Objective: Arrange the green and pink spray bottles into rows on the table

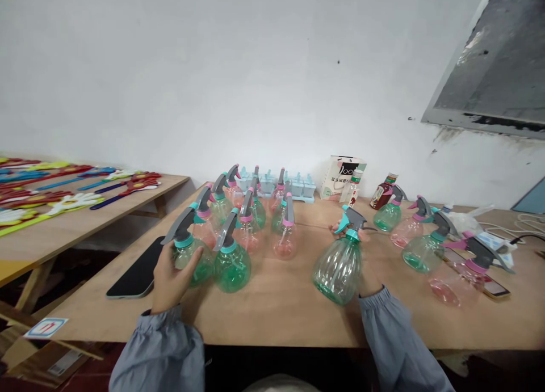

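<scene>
My left hand [174, 275] is wrapped round a green spray bottle [200, 262] at the front left of a cluster of bottles. My right hand [367, 261] grips another green spray bottle [338, 267], tilted, from behind; most of those fingers are hidden by it. Right beside my left hand stands a green spray bottle [232, 267] with a turquoise collar. Behind it are several more green and pink ones, among them a pink spray bottle [284, 241]. To the right of my right hand stand further bottles, such as a green spray bottle [423, 251] and a pink spray bottle [457, 281].
A black phone [136, 270] lies left of my left hand. Along the wall are light-blue ice-pop moulds [303, 188], a printed paper bag [334, 179] and a dark red bottle [381, 193]. Colourful hand-shaped items [76, 202] cover the left table. Cables [517, 224] lie far right.
</scene>
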A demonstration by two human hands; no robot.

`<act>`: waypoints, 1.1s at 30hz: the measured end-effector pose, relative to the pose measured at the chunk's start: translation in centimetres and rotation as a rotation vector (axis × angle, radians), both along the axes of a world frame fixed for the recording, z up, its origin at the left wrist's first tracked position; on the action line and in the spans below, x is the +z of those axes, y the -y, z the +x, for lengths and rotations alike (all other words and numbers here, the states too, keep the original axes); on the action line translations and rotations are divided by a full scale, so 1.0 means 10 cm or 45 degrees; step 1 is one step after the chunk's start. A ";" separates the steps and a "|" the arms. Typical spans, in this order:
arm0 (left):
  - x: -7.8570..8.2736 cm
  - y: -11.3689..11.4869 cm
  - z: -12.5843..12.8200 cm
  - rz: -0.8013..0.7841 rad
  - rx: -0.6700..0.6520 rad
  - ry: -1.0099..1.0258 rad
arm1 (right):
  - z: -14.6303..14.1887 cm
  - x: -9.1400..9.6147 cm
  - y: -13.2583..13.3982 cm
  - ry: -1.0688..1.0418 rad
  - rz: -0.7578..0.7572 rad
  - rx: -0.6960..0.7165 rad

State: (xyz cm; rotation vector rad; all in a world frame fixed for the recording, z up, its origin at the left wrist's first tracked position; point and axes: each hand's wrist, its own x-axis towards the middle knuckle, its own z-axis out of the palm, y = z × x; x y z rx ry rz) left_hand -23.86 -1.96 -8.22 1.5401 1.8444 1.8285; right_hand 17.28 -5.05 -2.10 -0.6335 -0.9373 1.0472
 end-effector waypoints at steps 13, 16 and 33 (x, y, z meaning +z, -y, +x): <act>0.01 0.01 0.01 -0.004 -0.009 -0.008 | 0.28 -0.08 -0.29 0.110 0.120 -0.283; 0.03 0.02 0.02 -0.011 -0.010 0.016 | 0.55 -0.14 -0.41 0.169 0.113 -0.504; 0.01 0.01 0.01 -0.006 0.015 0.010 | 1.96 0.08 -1.54 0.761 -0.115 -1.178</act>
